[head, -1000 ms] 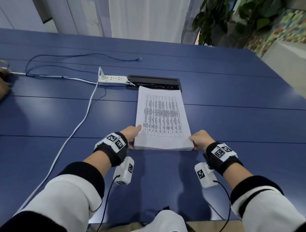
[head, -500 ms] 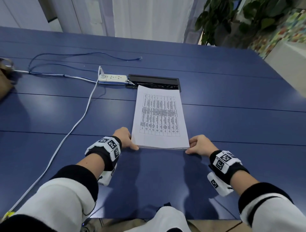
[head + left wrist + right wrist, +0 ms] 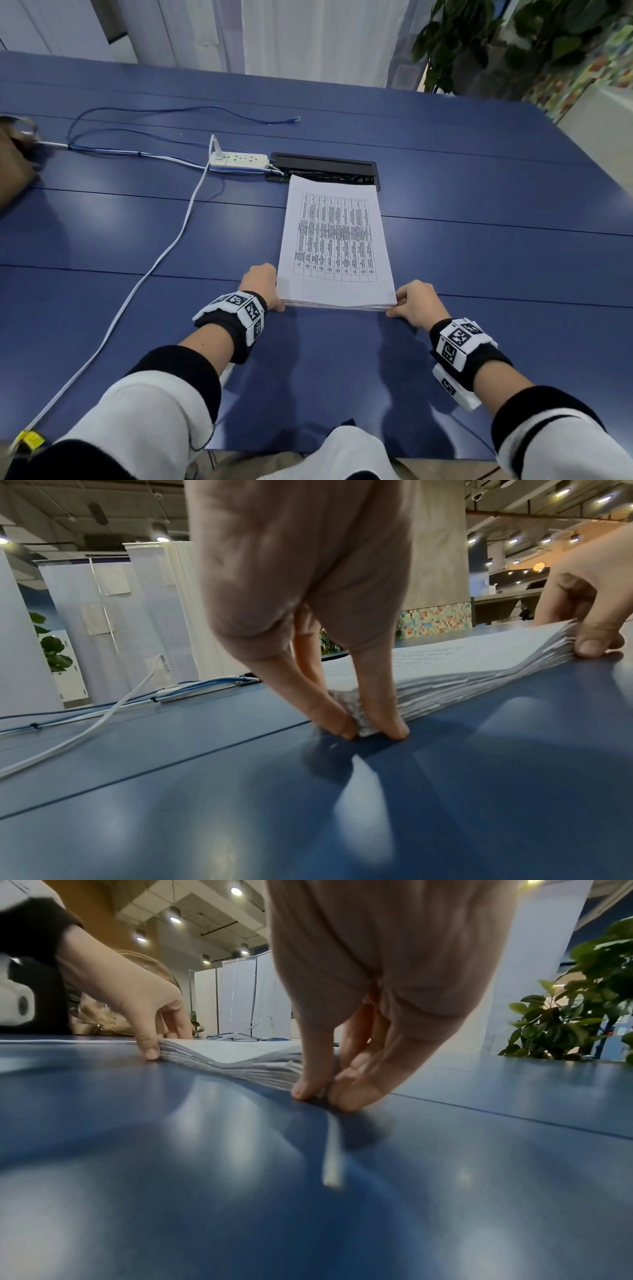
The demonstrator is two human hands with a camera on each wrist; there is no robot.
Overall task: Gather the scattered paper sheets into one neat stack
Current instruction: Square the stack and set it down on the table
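Blue panelled desk (image 3: 479,240) with visible seams. At left, white cable (image 3: 164,253) and power strip (image 3: 238,160); a black cable hatch (image 3: 325,164) beside it. Left hand (image 3: 260,284) and right hand (image 3: 416,303) pinch the near corners of the paper stack (image 3: 337,246), which lies at centre, fingers (image 3: 380,696) pressed together. Potted plant (image 3: 479,44) far right, white partitions behind.
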